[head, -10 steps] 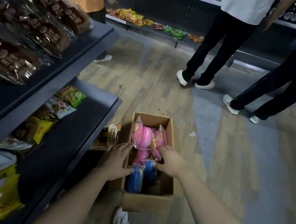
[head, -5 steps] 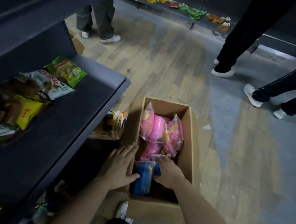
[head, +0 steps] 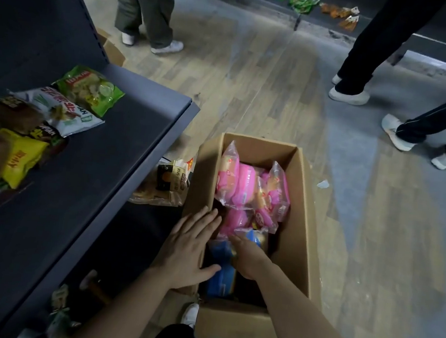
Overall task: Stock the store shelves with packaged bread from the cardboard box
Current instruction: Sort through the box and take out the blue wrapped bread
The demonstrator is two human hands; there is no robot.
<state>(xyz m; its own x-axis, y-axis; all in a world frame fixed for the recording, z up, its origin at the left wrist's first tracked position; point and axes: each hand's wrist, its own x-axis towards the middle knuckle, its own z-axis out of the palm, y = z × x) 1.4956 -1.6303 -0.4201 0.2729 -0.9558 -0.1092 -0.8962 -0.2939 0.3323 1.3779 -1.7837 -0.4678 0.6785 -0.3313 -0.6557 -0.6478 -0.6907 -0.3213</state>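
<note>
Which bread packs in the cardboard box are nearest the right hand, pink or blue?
The blue packs, at the near end of the cardboard box, right beside the right hand. The pink packs stand farther back, toward the far end.

Both bare forearms reach forward and down from the bottom edge and draw close together. The left hand (head: 190, 248) lies flat, palm down, its fingers (head: 205, 219) straight and close together, the thumb splayed toward the other hand. The right hand (head: 248, 257) sits just beside it, knuckles up, wrist bent downward. Its fingertips dip out of sight, so their hold cannot be read.
</note>
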